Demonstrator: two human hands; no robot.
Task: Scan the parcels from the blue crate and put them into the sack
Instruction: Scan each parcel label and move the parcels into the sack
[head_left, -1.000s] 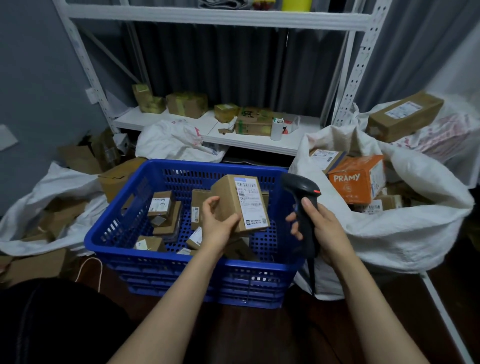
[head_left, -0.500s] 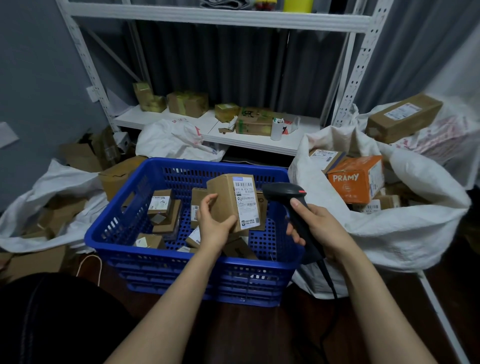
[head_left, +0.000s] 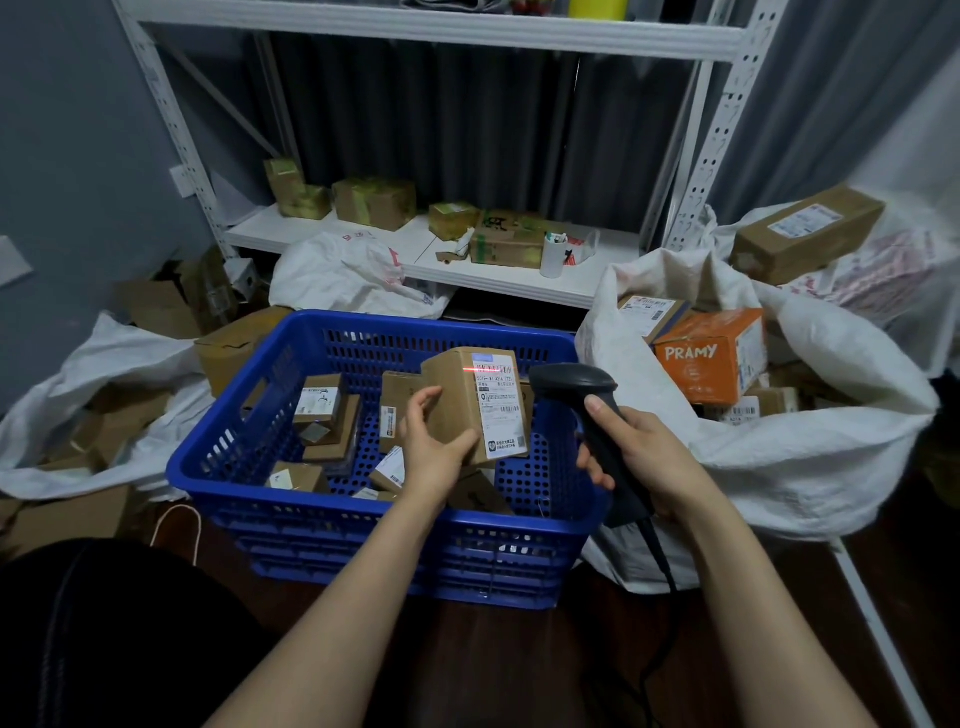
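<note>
My left hand (head_left: 434, 444) grips a brown cardboard parcel (head_left: 462, 400) with a white label, held upright over the blue crate (head_left: 311, 343). A red scan line lies across the barcode at the label's top. My right hand (head_left: 641, 452) holds a black barcode scanner (head_left: 576, 384) by its handle, its head pointing left at the label, close to the parcel. Several small brown parcels (head_left: 322, 410) lie on the crate's floor. The white sack (head_left: 810, 452) stands open to the right, holding an orange PRAMY box (head_left: 711, 364) and other parcels.
A white metal shelf (head_left: 519, 280) behind the crate carries taped boxes and a white cup. Another white sack (head_left: 93, 410) with boxes lies at the left. A long brown box (head_left: 808, 234) rests on a further sack at the right. The scanner's cable trails down to the dark floor.
The scanner's head has swung left and down toward the parcel, and the red scan line now shows on the label. The parcel stays in my left hand over the crate.
</note>
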